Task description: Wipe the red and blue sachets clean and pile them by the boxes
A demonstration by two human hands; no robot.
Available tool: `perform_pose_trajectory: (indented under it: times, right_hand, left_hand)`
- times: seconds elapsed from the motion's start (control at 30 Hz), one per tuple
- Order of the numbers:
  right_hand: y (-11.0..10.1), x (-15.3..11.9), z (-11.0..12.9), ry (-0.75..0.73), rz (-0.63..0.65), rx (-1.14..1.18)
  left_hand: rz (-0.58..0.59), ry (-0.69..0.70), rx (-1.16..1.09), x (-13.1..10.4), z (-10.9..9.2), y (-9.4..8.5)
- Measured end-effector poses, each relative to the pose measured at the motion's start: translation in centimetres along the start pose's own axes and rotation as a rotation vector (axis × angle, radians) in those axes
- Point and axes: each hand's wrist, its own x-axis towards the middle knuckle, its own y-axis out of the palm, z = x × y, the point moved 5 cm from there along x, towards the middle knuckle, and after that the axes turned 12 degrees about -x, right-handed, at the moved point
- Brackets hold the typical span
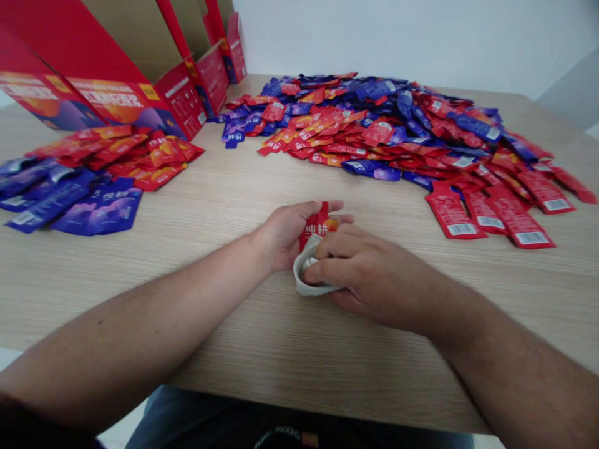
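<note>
Head view shows the left hand (281, 234) gripping a red sachet (314, 231), neck towards twelve o'clock, perhaps to steady it beside the right hand (369, 268), whose fingers clasp a bunched white cloth (304, 285). A mixed heap (365, 134) spreads from twelve to two, seemingly for easy reach; cartons (110, 103) stand towards ten.

Packet (314, 231) in left hand (284, 236): red, white characters
Cloth (307, 289) at right hand (374, 271): off-white
Pile (388, 128) beyond hands: red, orange, blue
Boxes (110, 93) left of hands: red, brown inside
Table (299, 365): pale woodgrain
</note>
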Motion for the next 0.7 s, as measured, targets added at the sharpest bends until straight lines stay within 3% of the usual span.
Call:
perform_pose_trajectory:
  times: [0.17,0.33,0.53,0.7]
  right_hand:
    - [-0.7,0.2,-0.5,0.088,-0.161,-0.164]
    - [0.2,0.2,1.2,-0.051,0.042,-0.097]
    - [-0.6,0.1,0.2,0.054,-0.091,-0.106]
    - [0.2,0.1,1.3,-0.046,0.050,-0.051]
  left_hand:
    - [0.047,-0.072,-0.054,-0.2,0.3,0.8]
    - [-0.026,-0.008,0.004,-0.1,0.2,0.0]
    - [0.008,-0.038,0.011,0.1,0.3,-0.1]
    - [-0.024,0.013,0.014,-0.1,0.1,0.0]
